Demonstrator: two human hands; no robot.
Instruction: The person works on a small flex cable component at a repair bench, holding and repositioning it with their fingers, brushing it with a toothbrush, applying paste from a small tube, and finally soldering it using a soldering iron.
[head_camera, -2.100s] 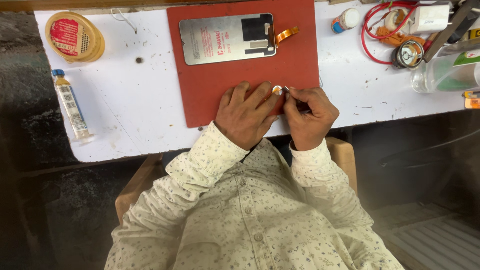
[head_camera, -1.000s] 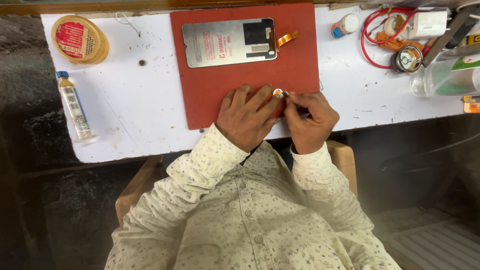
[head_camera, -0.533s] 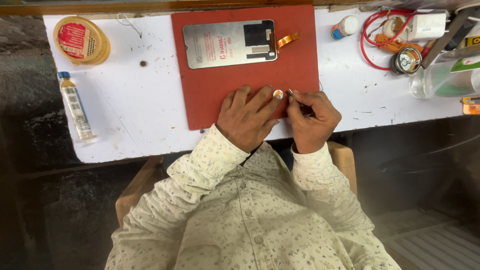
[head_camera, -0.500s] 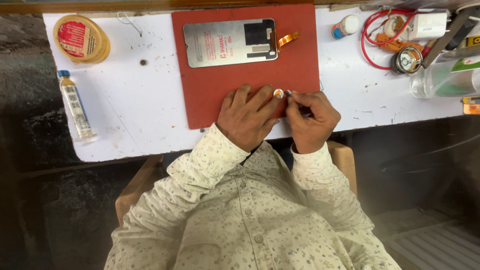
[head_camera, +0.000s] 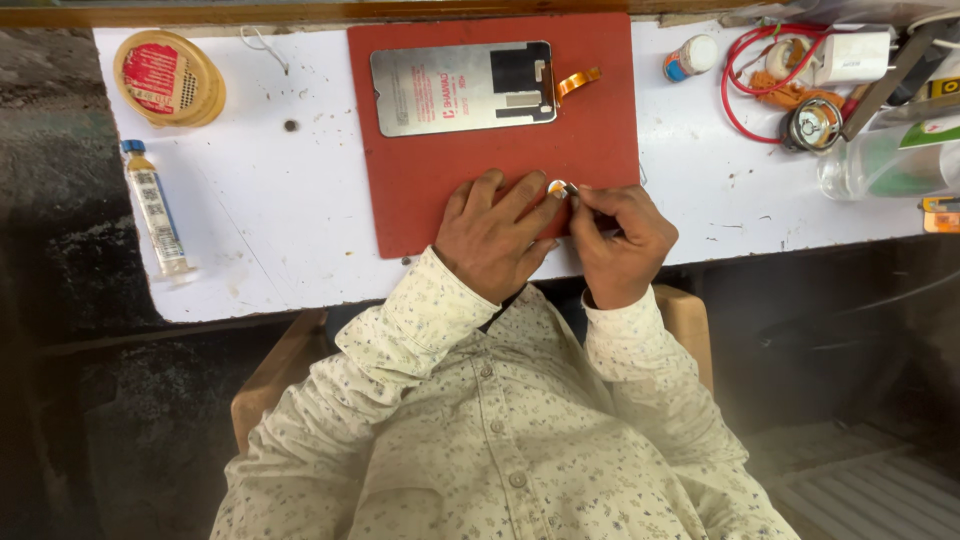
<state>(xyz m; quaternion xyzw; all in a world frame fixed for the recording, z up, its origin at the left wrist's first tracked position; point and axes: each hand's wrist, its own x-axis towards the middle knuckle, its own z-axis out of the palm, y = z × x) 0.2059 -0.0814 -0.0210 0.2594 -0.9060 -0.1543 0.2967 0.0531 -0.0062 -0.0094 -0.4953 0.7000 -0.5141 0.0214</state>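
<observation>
My left hand (head_camera: 495, 240) lies on the near edge of a red work mat (head_camera: 430, 170), its fingertips pressing a small round pale part (head_camera: 557, 187). My right hand (head_camera: 620, 240) is closed around a thin dark tool (head_camera: 583, 203) whose tip touches that part. Further back on the mat lies a phone screen panel (head_camera: 462, 88), metal back up, with an orange flex cable (head_camera: 578, 80) sticking out to the right.
On the white bench (head_camera: 290, 220): a round yellow tin (head_camera: 168, 77) at far left, a blue-capped glue tube (head_camera: 154, 208), a small white bottle (head_camera: 690, 57), red wires (head_camera: 745, 90), a white charger (head_camera: 850, 55), a solder spool (head_camera: 812, 123) and a clear bottle (head_camera: 885, 165) at right.
Both hands stay on the small part at the mat's near edge; only slight shifts of the fingers and of the view show.
</observation>
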